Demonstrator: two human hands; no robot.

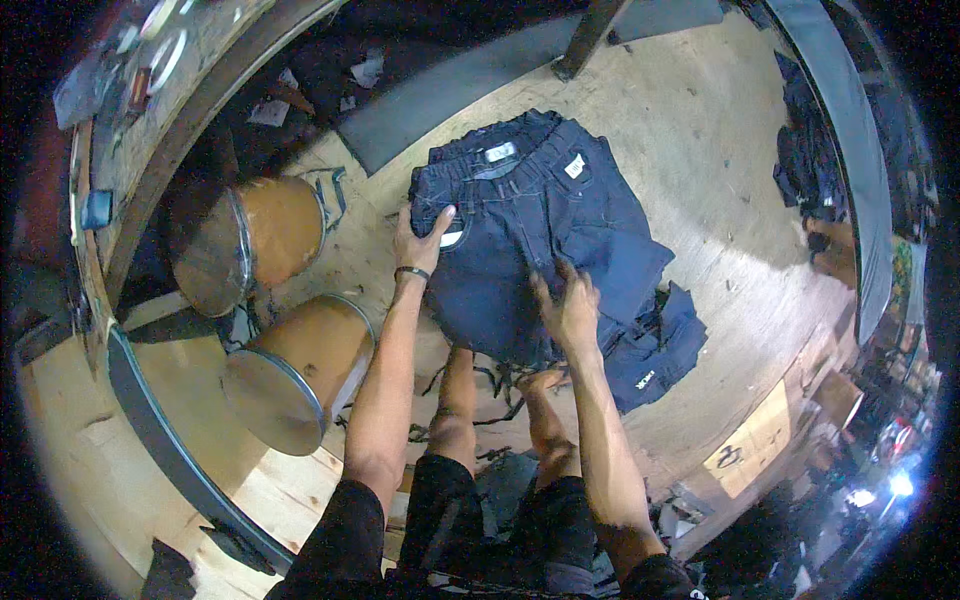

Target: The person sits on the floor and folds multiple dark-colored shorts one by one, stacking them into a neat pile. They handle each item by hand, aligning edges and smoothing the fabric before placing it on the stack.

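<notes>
Dark blue denim shorts [500,250] with a gathered waistband and white labels lie spread out in front of me, waistband facing away. At their left side, my left hand [418,245] grips the edge by the pocket, thumb on top and fingers underneath. My right hand [572,312] rests on the front of the shorts near the crotch, its fingers apart and touching the cloth. More dark blue garments [655,350] show from beneath on the right, one with a small white mark.
Two brown drums [300,370] with metal rims lie on their sides at the left. A pile of dark cloth [805,150] lies at the far right, near another person's foot [832,248]. Dark cloth strips and cords [490,380] surround my feet. A wooden post [590,40] stands at the back.
</notes>
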